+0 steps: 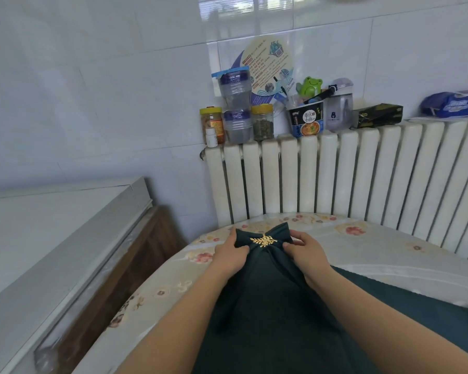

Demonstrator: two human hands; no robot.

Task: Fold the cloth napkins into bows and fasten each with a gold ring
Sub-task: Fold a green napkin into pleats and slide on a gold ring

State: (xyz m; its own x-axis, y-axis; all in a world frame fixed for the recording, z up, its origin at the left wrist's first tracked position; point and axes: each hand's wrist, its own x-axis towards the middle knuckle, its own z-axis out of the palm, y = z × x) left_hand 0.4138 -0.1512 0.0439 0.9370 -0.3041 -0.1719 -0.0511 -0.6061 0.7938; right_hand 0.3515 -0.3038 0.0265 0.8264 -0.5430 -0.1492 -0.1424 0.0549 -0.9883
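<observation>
Our left hand (231, 253) and right hand (304, 249) pinch the dark green napkin (265, 265) on both sides of the gold ring (263, 241), near the tabletop's (376, 247) far edge.

The instant noodle cup (306, 120) on the radiator (335, 174) reads "重庆小面"; other labels are too blurred

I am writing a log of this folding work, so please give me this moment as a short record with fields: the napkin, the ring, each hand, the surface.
napkin: dark green napkin, top spread like a bow, tail running toward the person
ring: gold ring with leaf shape, sits at the bow's waist
left hand: left hand pinches the bow's left wing
right hand: right hand pinches the right wing
surface: floral tablecloth before a white radiator
</observation>
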